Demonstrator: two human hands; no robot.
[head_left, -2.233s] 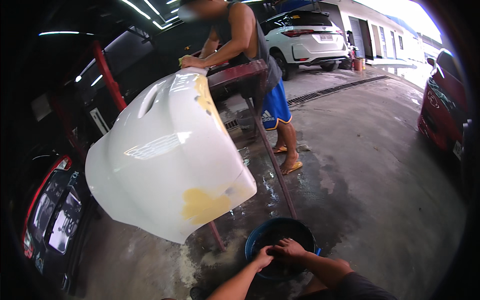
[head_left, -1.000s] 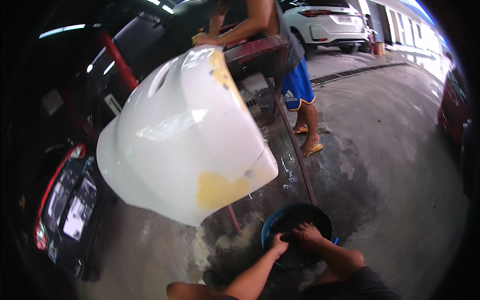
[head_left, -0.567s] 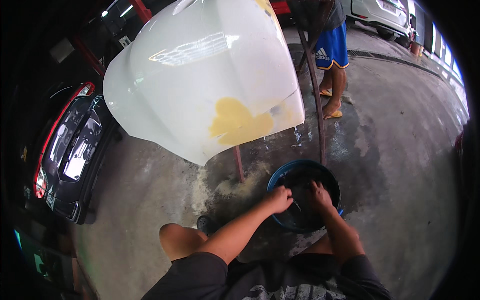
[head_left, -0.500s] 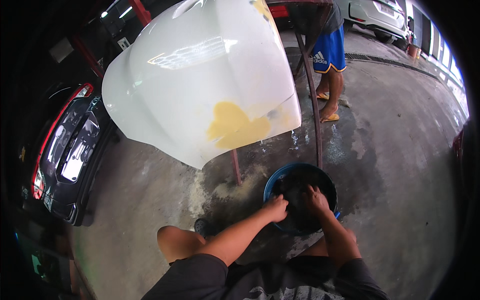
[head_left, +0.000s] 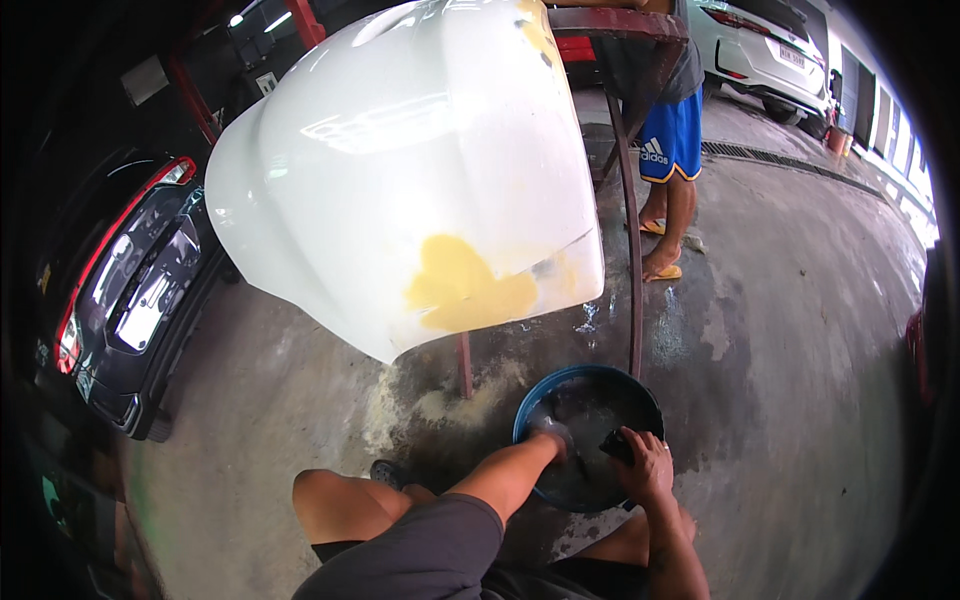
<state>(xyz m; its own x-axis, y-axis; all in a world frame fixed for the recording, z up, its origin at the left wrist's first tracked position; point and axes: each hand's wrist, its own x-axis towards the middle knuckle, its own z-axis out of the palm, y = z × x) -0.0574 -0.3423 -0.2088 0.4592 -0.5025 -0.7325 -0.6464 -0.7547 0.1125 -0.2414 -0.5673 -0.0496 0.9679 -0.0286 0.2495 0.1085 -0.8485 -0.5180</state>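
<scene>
A round blue bucket (head_left: 522, 422) with dark, murky water stands on the floor in front of me. My left hand (head_left: 552, 441) reaches down into it at the left side; its fingers are under the water and hidden. Over the bucket's right side my right hand (head_left: 650, 462) is closed around a small black block (head_left: 617, 447), held above the water. Just beyond the bucket is a white car hood (head_left: 400, 190), raised on a stand, with a yellow filler patch (head_left: 465, 290) near its lower right corner.
The hood's brown metal stand (head_left: 632, 240) has a leg coming down right behind the bucket. Behind it stands a person in blue shorts (head_left: 672, 135). A dark car (head_left: 140, 290) is at left, a white car (head_left: 755, 50) at far right. Wet concrete floor (head_left: 780, 340) lies around.
My right hand has come up from inside the bucket toward its right rim, now with the black block showing. My left hand has sunk deeper into the water. The view has shifted slightly.
</scene>
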